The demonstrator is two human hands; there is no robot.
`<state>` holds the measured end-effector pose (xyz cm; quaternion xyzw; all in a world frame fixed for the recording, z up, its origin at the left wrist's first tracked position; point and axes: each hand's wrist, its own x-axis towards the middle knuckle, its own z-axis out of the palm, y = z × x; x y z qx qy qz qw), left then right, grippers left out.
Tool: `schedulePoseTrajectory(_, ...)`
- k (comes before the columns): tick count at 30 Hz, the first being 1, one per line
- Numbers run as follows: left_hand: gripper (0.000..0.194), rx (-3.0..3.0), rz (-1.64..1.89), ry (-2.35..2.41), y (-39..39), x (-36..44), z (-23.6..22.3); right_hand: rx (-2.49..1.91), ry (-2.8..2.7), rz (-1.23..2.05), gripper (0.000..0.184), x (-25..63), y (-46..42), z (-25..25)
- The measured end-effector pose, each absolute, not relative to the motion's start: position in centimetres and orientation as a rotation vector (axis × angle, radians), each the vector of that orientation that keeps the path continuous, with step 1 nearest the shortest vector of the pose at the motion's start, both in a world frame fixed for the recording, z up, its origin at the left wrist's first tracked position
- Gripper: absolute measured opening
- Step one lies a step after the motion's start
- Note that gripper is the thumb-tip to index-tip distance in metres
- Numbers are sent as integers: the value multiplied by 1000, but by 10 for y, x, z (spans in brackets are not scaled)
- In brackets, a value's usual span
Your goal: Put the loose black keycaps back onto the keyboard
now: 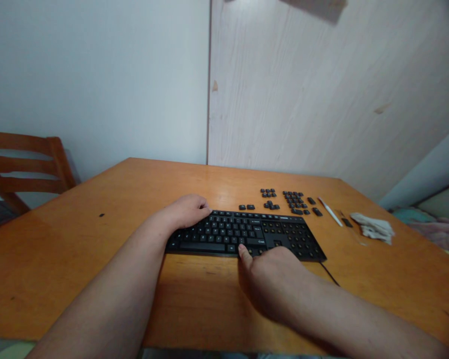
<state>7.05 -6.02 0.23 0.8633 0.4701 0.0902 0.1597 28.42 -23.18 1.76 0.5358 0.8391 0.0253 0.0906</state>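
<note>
A black keyboard lies on the wooden table, with bare key positions in the number pad, the arrow area and the right end of its bottom row. My left hand grips the keyboard's left part, its thumb by the back edge and most fingers hidden. My right hand is at the front edge. Its thumb presses down on the bottom row, right of the space bar. The other fingers curl in, and what they hold, if anything, is hidden.
Loose black keycaps lie in groups behind the keyboard on the table. Right of them are a white pen-like stick and a crumpled whitish cloth. A cable leaves the keyboard's right front. A chair stands left.
</note>
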Motion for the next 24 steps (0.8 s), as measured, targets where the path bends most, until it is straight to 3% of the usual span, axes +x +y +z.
schedulePoseTrajectory(4, 35, 2465, 256, 1364, -62, 72, 5, 1411, 2472, 135, 73, 282, -231, 23)
schedulePoseTrajectory(9, 37, 2473, 232, 1370, -66, 72, 8, 1514, 2639, 165, 38, 299, -225, 33)
schedulePoseTrajectory(18, 46, 2434, 283, 1346, -68, 77, 11, 2091, 2473, 95, 40, 361, -181, 56)
schedulePoseTrajectory(24, 74, 2350, 300, 1261, -79, 87, 16, 2348, 2074, 5, 36, 413, -147, 52)
